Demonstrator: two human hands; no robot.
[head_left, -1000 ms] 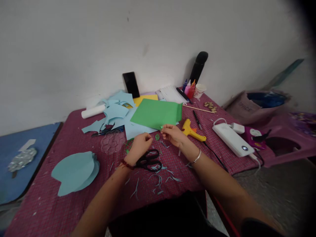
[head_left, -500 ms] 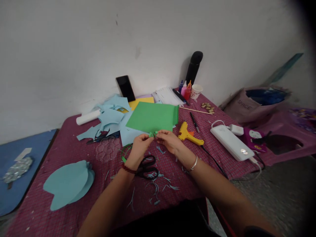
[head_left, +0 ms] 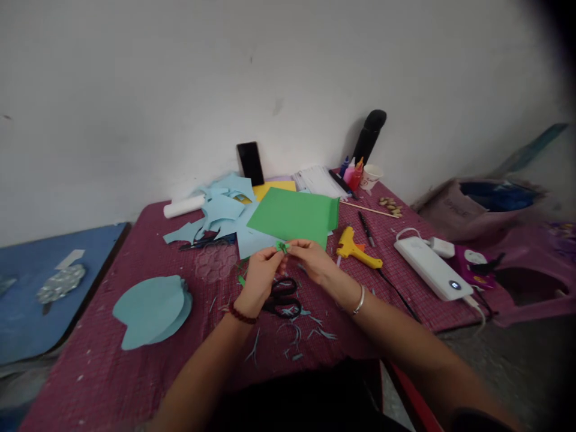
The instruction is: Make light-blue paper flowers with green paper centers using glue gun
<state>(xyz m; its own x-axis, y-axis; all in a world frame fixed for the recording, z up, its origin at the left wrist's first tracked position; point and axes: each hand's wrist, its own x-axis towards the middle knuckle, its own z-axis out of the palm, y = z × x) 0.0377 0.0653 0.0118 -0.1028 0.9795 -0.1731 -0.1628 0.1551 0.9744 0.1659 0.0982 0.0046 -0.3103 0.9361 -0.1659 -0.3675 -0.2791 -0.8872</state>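
Observation:
Between the fingertips of both hands is a small green paper piece [head_left: 282, 246], curled or folded; its exact shape is too small to tell. My left hand [head_left: 261, 270] pinches it from one side, and my right hand [head_left: 310, 258] pinches it from the other. Just beyond them lies a large green paper sheet [head_left: 294, 213] with its right edge folded up. Black-handled scissors [head_left: 284, 297] rest below my hands, partly hidden by the left wrist. Thin blue paper scraps [head_left: 294, 330] are scattered about the scissors.
A yellow glue gun [head_left: 355, 249] with a cord lies right of my hands, near a white power bank [head_left: 432, 267]. Blue paper cutouts [head_left: 150, 312] sit at left. A phone [head_left: 250, 163] leans on the wall; paint bottles [head_left: 353, 174] and a paper cup [head_left: 371, 177] stand behind.
The view has swung left, so everything on the table appears further right. My hands have come closer together on the small green paper piece, with their fingertips now nearly meeting.

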